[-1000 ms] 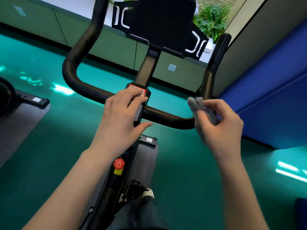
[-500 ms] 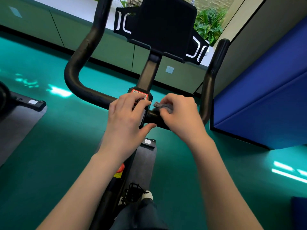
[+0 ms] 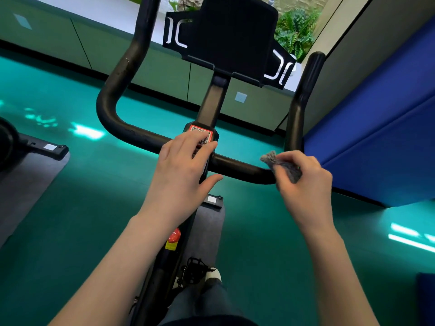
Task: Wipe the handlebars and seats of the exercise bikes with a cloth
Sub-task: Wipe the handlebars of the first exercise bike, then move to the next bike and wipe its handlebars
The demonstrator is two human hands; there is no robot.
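A black U-shaped handlebar [image 3: 237, 167] of an exercise bike fills the middle of the view, with a black tablet holder [image 3: 231, 36] above its stem. My left hand [image 3: 181, 170] rests on the centre clamp, fingers over a red-framed label [image 3: 200, 135], thumb under the bar. My right hand [image 3: 303, 182] grips a bunched grey cloth [image 3: 280, 164] against the bar's right bend, where it turns up into the right grip [image 3: 303, 95]. The seat is out of view.
A blue padded block [image 3: 381, 137] stands close on the right. Another bike's base [image 3: 35, 147] sits on a dark mat at the left. A red knob [image 3: 174, 236] is on the frame below; a pedal and my shoe [image 3: 211, 275] lie beneath. Green floor lies all around.
My right hand slid the cloth along the bar from the right bend to the centre beside my left hand, then back out to the right bend. My left hand stayed on the clamp.
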